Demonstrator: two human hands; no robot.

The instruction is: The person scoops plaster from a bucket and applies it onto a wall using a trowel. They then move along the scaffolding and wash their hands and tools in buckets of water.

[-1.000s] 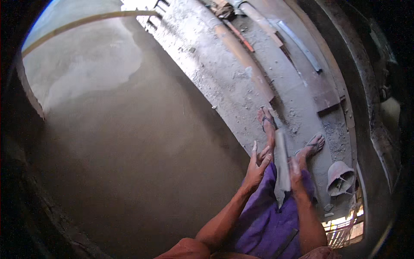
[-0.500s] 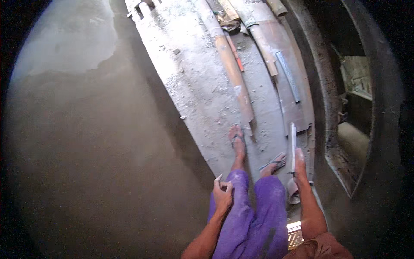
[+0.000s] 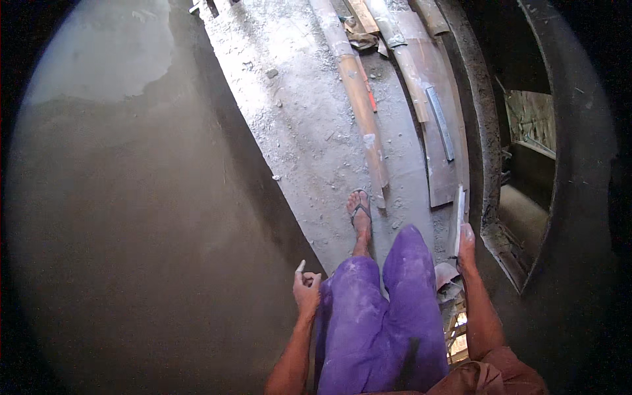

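Note:
My left hand (image 3: 307, 288) hangs beside my left thigh, near the grey plastered surface (image 3: 151, 217) on the left. One whitish finger points up while the others curl loosely, with nothing visible in them. On the right, my right hand (image 3: 467, 247) is closed on a thin flat plastering trowel (image 3: 459, 220), seen almost edge-on with a pale face. Its handle is hidden by the hand. The trowel is upright, near the end of a flat board (image 3: 440, 187).
Dusty, crumb-strewn walkway (image 3: 289, 125) runs ahead under my sandalled foot (image 3: 359, 207). Along it lie a long split pole (image 3: 361, 99), an orange strip (image 3: 370, 92) and a grey metal bar (image 3: 440, 125). A window-like opening (image 3: 530, 178) is in the wall at right.
My left hand has moved left, away from my thigh. My right hand and the trowel have shifted slightly right. My right knee has risen forward and now hides the right foot.

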